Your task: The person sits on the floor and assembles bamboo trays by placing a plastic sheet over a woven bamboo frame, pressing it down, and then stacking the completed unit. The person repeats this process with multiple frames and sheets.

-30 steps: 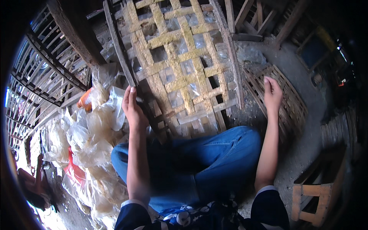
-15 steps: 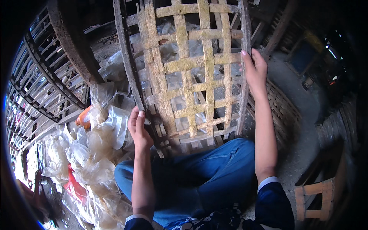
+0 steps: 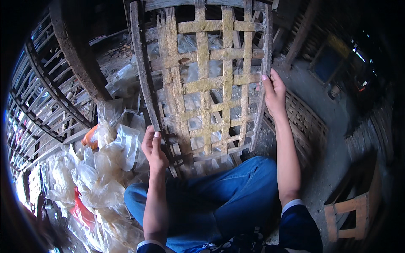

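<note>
A woven bamboo rack [image 3: 203,71] stands tilted upright in front of my bent knees. Its flat strips cross in an open lattice, yellowed and crusted, inside a dark wooden frame. My left hand [image 3: 154,148] grips the lower part of the left frame bar, thumb on the near side. Higher up, my right hand [image 3: 274,93] is closed around the right frame bar, its thumb in front and the other fingers partly hidden behind. Through the gaps in the lattice, clear plastic and wooden slats show.
Crumpled clear plastic bags [image 3: 99,168] lie heaped at my left, with a red bag [image 3: 81,211] and an orange item [image 3: 90,137] among them. A slatted structure [image 3: 44,97] and a wooden post [image 3: 78,50] stand beyond. At right are another woven rack [image 3: 306,122] and a wooden stool [image 3: 346,217].
The rack sits lower in view, and its top bar now shows. Both hands have moved down with it, the right also slightly to the left, still gripping the frame.
</note>
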Available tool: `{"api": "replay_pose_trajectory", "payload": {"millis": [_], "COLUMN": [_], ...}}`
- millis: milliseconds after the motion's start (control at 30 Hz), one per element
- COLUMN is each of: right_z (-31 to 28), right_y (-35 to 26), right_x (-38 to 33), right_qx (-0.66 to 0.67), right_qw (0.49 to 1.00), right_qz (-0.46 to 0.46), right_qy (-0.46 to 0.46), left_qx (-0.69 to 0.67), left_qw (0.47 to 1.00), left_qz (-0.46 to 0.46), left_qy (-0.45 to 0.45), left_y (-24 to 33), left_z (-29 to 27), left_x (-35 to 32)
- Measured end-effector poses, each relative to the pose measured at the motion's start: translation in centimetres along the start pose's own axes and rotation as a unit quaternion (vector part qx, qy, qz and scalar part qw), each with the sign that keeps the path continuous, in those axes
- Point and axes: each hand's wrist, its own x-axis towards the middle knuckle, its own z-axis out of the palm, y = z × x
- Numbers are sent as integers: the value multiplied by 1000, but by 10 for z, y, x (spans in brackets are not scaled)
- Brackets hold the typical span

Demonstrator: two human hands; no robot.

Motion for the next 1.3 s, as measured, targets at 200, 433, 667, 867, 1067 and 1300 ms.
{"api": "replay_pose_trajectory", "payload": {"millis": [200,433,667,867,1067,1300], "right_z": [-11,-44,-170,-159,-47,-37], "right_y": [5,43,128,82,-41,-37], "right_x": [-9,-36,-91,-33,61,89], "right_qx": [11,-37,-292,-431,-118,-8], "right_qw": [1000,999,912,887,983,983], "right_qz": [12,25,239,106,84,108], "right_qy": [-14,0,158,127,110,149], "left_qx": [-1,50,51,70,81,57], "left_qw": [1000,999,999,997,995,996], "left_qz": [-7,-6,0,7,24,48], "left_qy": [1,-14,-12,-18,-45,-57], "left_y": [-5,1,-1,-3,-2,-1], "left_z": [6,16,21,17,13,26], "left_x": [-5,-7,-6,-7,-10,-14]}}
